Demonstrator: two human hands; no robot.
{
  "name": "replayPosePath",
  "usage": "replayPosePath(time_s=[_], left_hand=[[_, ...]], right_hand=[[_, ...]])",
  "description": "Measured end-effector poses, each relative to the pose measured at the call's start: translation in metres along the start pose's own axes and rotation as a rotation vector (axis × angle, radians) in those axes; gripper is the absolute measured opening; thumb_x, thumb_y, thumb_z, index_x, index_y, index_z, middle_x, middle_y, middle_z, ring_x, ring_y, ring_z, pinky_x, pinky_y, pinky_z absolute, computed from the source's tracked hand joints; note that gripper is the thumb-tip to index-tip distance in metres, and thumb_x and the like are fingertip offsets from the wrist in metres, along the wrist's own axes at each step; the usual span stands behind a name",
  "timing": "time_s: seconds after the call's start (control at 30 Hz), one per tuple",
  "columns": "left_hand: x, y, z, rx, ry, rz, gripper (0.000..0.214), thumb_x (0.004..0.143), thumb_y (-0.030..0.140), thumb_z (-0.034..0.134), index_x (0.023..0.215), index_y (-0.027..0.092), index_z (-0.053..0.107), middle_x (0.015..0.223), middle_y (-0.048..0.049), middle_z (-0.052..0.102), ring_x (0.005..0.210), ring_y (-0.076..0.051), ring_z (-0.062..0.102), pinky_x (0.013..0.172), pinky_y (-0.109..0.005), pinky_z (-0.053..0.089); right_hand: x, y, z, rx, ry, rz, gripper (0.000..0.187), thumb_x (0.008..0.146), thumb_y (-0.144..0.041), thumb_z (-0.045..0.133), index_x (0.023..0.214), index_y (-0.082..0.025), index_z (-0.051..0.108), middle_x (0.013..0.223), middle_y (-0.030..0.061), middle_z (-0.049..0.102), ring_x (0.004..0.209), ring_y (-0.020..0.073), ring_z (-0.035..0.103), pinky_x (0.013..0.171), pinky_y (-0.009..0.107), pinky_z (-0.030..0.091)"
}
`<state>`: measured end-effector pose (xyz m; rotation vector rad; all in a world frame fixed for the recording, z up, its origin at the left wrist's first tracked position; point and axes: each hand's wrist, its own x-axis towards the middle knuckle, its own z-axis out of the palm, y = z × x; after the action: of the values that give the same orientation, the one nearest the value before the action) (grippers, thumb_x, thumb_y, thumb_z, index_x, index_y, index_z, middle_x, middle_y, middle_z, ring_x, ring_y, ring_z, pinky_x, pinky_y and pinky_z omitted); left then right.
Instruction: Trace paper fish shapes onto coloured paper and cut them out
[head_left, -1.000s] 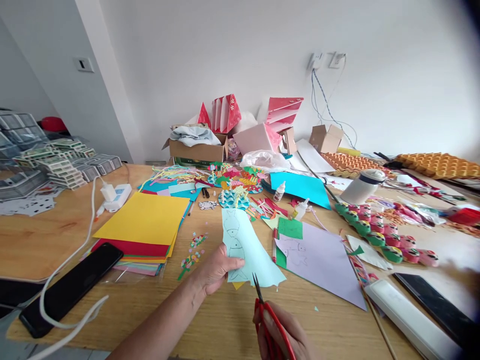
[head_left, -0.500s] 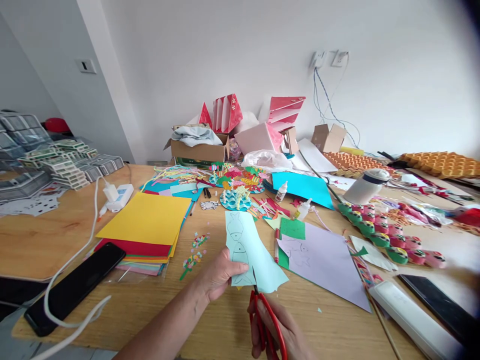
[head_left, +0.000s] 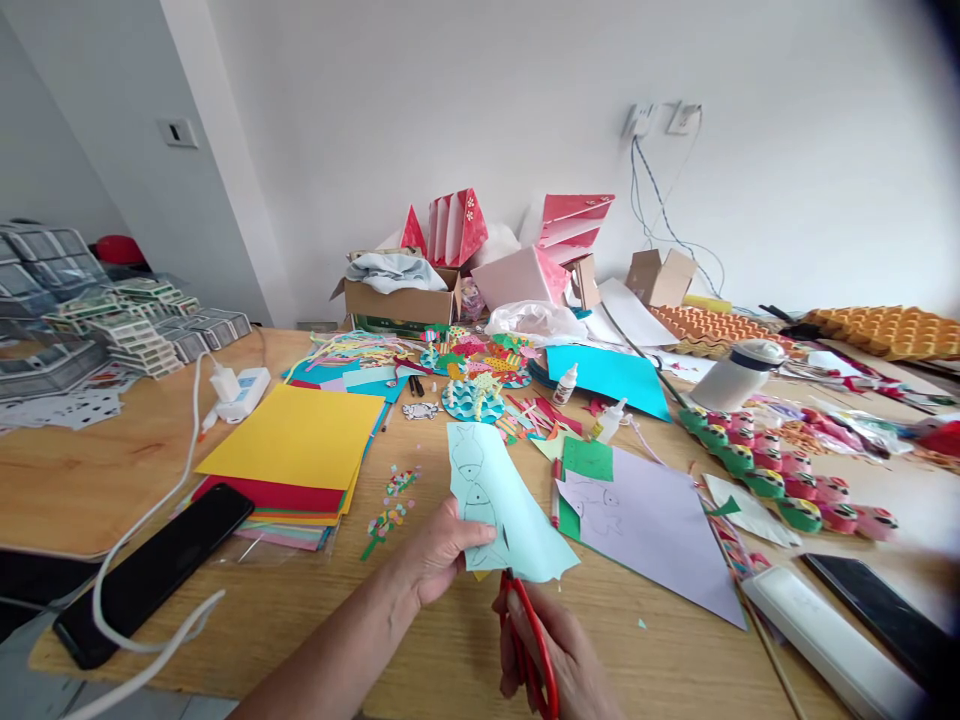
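My left hand (head_left: 442, 550) pinches the lower left part of a light blue sheet of paper (head_left: 517, 510), thumb on top. Fish outlines drawn in dark pen run down the sheet's left side. Red-handled scissors (head_left: 534, 640) are in my right hand (head_left: 559, 650), fingers through the loops. Their blades meet the paper's lower edge, with a cut running upward just right of my left thumb. Right of the sheet lies lilac paper (head_left: 652, 540) with more fish drawn on it, partly over green paper (head_left: 589, 459).
Coloured paper (head_left: 292, 435) is stacked at left beside a black phone (head_left: 154, 575) and a white cable. Glue bottles (head_left: 565, 385), paper scraps and finished paper crafts (head_left: 474, 398) lie behind. Painted egg-carton pieces (head_left: 799, 513), a white case (head_left: 832, 640) and another phone (head_left: 874, 600) are at right.
The scissors' handles have come closer together, closing the blades on the paper. My left hand keeps its hold, and the view has shifted slightly.
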<state>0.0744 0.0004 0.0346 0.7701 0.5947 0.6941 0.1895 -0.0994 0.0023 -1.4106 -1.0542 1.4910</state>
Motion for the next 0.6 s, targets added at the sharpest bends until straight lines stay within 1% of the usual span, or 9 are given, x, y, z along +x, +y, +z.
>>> replayPosePath(time_s=[0.13,0.23,0.37,0.5,0.6], left_hand=[[0.0005,-0.0005,-0.0011,0.002,0.002,-0.002,0.048,0.05,0.023,0.077,0.093,0.012,0.058,0.08,-0.0069,0.066,0.074,-0.019,0.061,0.073,-0.031,0.045],[0.0015,-0.001,-0.0016,0.001,0.009,-0.01,0.048,0.049,0.023,0.077,0.092,0.012,0.059,0.079,-0.0063,0.066,0.073,-0.018,0.06,0.072,-0.029,0.045],[0.0018,-0.0019,-0.0024,-0.006,0.037,-0.015,0.048,0.047,0.024,0.079,0.089,0.012,0.06,0.078,-0.0064,0.066,0.072,-0.017,0.06,0.069,-0.027,0.045],[-0.0003,-0.0029,-0.0038,-0.02,0.062,-0.002,0.047,0.051,0.025,0.078,0.092,0.012,0.059,0.083,-0.008,0.067,0.077,-0.021,0.061,0.072,-0.031,0.046],[-0.0018,-0.0035,-0.0038,0.005,0.099,0.014,0.046,0.053,0.028,0.077,0.093,0.012,0.059,0.085,-0.0095,0.067,0.079,-0.024,0.062,0.073,-0.034,0.046]], right_hand=[[0.0008,0.0034,0.0012,-0.042,0.033,-0.027,0.054,0.074,-0.07,0.033,0.076,-0.017,0.045,0.042,-0.0056,0.047,0.034,0.0073,0.042,0.036,0.019,0.031],[0.001,0.0055,0.0021,-0.059,0.062,-0.039,0.054,0.074,-0.07,0.034,0.075,-0.017,0.044,0.041,-0.0068,0.043,0.032,0.0066,0.039,0.034,0.018,0.028],[0.001,0.0064,0.0027,-0.067,0.093,-0.042,0.054,0.072,-0.072,0.035,0.072,-0.018,0.044,0.038,-0.0092,0.037,0.03,0.0047,0.032,0.032,0.017,0.024],[0.0014,0.0059,0.0035,-0.088,0.11,-0.045,0.054,0.073,-0.072,0.034,0.069,-0.018,0.043,0.037,-0.0091,0.037,0.028,0.0046,0.032,0.031,0.017,0.023],[0.0015,0.0041,0.0044,-0.111,0.098,-0.034,0.054,0.074,-0.071,0.033,0.068,-0.019,0.043,0.035,-0.0084,0.037,0.028,0.0054,0.032,0.032,0.018,0.023]])
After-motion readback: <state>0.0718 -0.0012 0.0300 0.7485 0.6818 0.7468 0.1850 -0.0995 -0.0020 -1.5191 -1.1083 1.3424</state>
